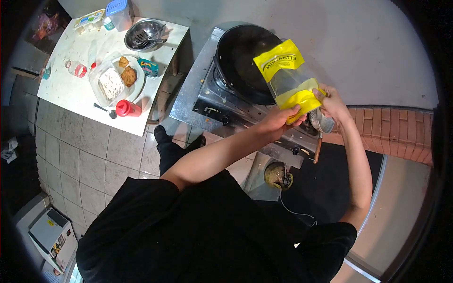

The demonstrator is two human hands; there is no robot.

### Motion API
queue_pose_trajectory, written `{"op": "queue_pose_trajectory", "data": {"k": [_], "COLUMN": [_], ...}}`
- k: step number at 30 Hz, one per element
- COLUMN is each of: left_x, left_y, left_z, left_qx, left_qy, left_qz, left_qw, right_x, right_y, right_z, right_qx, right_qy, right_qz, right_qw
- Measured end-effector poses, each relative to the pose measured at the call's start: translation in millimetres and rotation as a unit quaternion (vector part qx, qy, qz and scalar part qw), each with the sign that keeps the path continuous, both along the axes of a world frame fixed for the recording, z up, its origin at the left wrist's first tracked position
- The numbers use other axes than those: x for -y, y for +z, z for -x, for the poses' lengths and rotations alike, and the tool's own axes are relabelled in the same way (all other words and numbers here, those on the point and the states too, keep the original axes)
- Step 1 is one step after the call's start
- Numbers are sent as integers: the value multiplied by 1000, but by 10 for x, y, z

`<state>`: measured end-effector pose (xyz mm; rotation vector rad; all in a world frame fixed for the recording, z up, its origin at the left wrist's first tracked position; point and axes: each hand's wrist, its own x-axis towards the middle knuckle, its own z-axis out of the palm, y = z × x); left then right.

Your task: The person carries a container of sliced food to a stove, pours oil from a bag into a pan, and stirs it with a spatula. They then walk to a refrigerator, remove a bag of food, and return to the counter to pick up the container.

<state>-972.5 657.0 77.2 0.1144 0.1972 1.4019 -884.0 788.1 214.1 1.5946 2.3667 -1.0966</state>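
Observation:
Both of my hands hold a yellow and clear cooking oil pouch (287,78) labelled "MINYAKITA". My left hand (282,119) is closed on its lower end, thumb on the front. On its right lower side, my right hand (334,103) pinches the yellow part. The pouch slants up and left, its far end overlapping the right side of a large black wok (238,70) in this view. That wok sits on the left burner of a metal gas stove (200,104). Whether oil is flowing cannot be made out. Below my right hand is a small pan (325,123) with a wooden handle, partly hidden.
On the white table (61,101) at left are a metal bowl (134,29) with a slotted spatula, a plate of fried food (129,76), a white-filled plastic container (109,85) and a red-capped bottle (128,108). A gas cylinder (275,174) stands below the stove. Brick edging (391,129) lies right.

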Motion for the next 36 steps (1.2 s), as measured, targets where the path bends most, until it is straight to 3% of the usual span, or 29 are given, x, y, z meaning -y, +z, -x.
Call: {"op": "queue_pose_trajectory", "data": {"k": [2,3,5,6,9,15,21,23,24,25,26,27,29,33,34,35,36], "left_x": [-43,-55,-66,-69,-72,-108,-261,-335,-296,-221,-174,-174,-169,-195,-180,-172,-163], "left_y": [-29,-20,-13,-14,-6,-101,-384,-575,-474,-260,-140,-159,-200,-243,-318,-387,-368], "left_z": [-44,-34,-7,-5,-49,-137,-229,-264,-223,-148,-102,-95,-92,-191,-151,-116,-68], "left_qx": [15,15,39,39,32,-14,3,-284,-285,-172,-53,-54,-174,-158,-406,-611,-611], "left_qy": [26,28,46,50,34,13,75,227,227,155,78,79,75,152,280,378,379], "left_qz": [0,-1,5,6,-11,4,-79,-138,-137,-31,76,76,78,107,-30,-163,-161], "left_qw": [1000,999,998,998,999,1000,994,921,921,972,993,993,979,970,869,677,676], "right_x": [61,100,233,333,567,635,629,582,541,523,529,539,562,633,664,725,797], "right_y": [130,140,143,126,-26,-257,-462,-645,-752,-805,-800,-783,-754,-646,-613,-585,-559], "right_z": [38,49,66,62,10,-45,-33,-81,-117,-138,-130,-105,-73,-35,-27,-23,-25], "right_qx": [-120,-120,-263,-262,-75,-86,-128,-123,-140,-156,-156,-146,-137,-62,-48,-48,-43], "right_qy": [-110,-108,-242,-238,-149,-181,-166,-151,-91,-32,-33,2,37,13,-17,-15,-11], "right_qz": [131,131,198,199,128,93,60,30,-56,-143,-143,-181,-219,-213,-187,-186,-176], "right_qw": [978,978,913,914,978,975,976,980,984,977,977,973,965,975,981,981,983]}}
